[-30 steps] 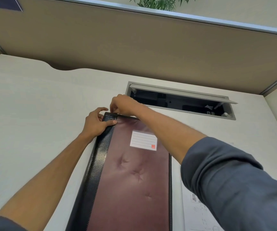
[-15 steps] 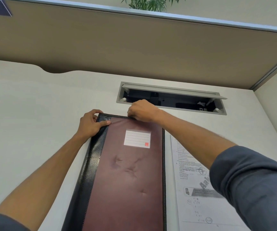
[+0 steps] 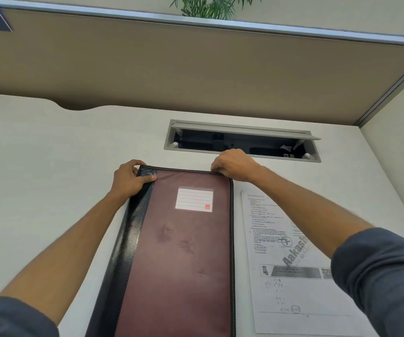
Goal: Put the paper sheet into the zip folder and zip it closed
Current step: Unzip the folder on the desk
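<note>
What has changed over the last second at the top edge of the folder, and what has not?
The right hand has slid rightward along the top edge of the maroon, black-trimmed zip folder, from beside the left hand to the right corner, fingers pinched at the edge as if pulling the zip. The left hand still grips the top-left corner. The printed white paper sheet still lies on the desk beside the folder.

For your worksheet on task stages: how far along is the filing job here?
Done: nothing visible. In hand: left hand grips the zip folder at its far left corner; right hand pinches its far edge near the right corner. Left: paper sheet lies outside on the desk; inserting and zipping remain.
</note>
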Tool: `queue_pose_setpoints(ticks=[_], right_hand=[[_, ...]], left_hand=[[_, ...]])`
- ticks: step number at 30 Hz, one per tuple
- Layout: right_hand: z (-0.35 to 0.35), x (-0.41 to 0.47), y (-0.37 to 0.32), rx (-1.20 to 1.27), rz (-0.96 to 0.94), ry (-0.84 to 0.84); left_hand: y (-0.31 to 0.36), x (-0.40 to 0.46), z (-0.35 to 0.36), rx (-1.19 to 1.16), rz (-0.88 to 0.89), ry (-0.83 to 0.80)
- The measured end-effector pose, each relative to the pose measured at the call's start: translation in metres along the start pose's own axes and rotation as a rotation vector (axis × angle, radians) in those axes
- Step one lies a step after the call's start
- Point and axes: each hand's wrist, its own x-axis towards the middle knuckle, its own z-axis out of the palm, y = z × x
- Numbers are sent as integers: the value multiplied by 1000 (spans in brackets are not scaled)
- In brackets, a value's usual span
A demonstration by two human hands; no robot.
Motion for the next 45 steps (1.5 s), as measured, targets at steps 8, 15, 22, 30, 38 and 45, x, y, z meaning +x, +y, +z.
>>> queue_pose_setpoints(ticks=[8, 15, 22, 30, 38, 45], right_hand=[[8, -22, 9, 188, 133, 15], [7, -42, 23, 254, 214, 8], [23, -51, 7, 249, 315, 64], [28, -54, -2, 344, 384, 118], [25, -71, -2, 213, 309, 129], [30, -101, -35, 136, 289, 146]], left_hand=[[3, 1, 3, 31, -20, -20], [-1, 2, -3, -9, -83, -11], [8, -11, 10, 387, 1, 55], [66, -35, 113, 624, 548, -218], [81, -23, 147, 441, 383, -260], [78, -23, 151, 421, 369, -244]])
